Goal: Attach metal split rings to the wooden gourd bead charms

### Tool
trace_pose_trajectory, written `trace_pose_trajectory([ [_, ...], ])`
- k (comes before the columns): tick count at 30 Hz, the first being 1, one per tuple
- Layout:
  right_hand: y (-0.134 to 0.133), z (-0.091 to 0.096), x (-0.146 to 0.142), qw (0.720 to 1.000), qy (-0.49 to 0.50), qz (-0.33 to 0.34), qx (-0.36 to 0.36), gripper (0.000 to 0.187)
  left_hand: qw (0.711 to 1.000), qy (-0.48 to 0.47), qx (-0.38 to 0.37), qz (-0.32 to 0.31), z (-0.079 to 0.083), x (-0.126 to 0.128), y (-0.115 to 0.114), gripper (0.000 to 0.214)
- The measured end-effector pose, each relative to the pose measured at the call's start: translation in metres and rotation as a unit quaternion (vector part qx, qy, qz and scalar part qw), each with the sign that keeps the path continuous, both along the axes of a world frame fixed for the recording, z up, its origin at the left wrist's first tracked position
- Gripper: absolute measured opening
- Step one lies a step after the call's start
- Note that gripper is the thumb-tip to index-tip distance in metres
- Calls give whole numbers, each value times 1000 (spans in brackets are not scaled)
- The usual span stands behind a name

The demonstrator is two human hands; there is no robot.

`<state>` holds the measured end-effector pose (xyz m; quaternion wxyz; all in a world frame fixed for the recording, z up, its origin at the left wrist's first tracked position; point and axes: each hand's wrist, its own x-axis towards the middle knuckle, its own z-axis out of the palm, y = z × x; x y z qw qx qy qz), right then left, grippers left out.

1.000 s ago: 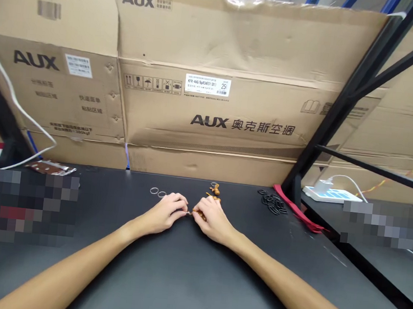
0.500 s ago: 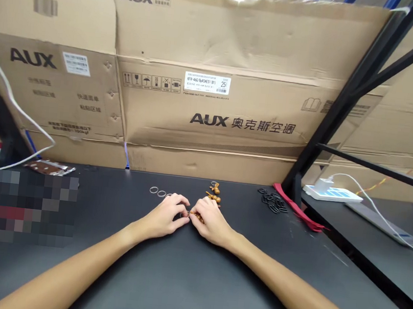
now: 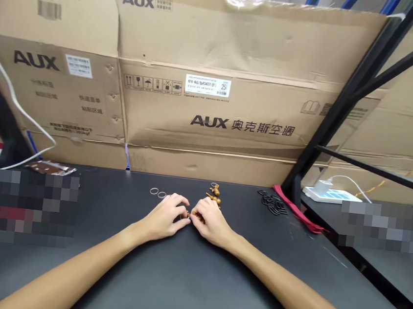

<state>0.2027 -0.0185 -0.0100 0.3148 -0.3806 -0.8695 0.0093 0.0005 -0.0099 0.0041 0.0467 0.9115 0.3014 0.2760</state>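
My left hand [image 3: 168, 215] rests low over the black table, thumb and fingers closed in a pinch on what looks like a metal key ring, largely hidden. A small golden-brown bead [image 3: 185, 214] shows at those fingertips. Close beside it, my right hand [image 3: 212, 222] curls over a golden-brown gourd charm [image 3: 200, 218], mostly covered by the fingers. The fingertips of both hands nearly meet. Behind my left hand lie loose metal key rings [image 3: 154, 191]. Beyond my right hand are a gourd charm [image 3: 214, 198] and another gourd charm with a ring [image 3: 216, 191].
A pile of black clasps [image 3: 273, 202] lies at the back right beside a red strap [image 3: 298, 211]. Large cardboard boxes [image 3: 218, 42] stand behind the table [image 3: 178, 279]. A black metal frame [image 3: 339, 104] rises at the right, near a white power strip [image 3: 335, 195].
A golden-brown bead now shows more clearly between my left fingertips. Both hands otherwise keep nearly the same place; the camera view has shifted slightly.
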Motion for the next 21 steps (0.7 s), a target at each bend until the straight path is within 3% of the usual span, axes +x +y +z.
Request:
trace_pose_trajectory([
  [4,-2,2,-1,1000,6,23,-1,13,1000,2,10,-2,0,1,0,20],
  [11,2,2,1,999,-5,-41,11,12,999,-15,-31,-28,2,1,0,19],
  [21,-2,3,1,1000,13,22,2,15,1000,-14,-16,-15,0,2,0,19],
])
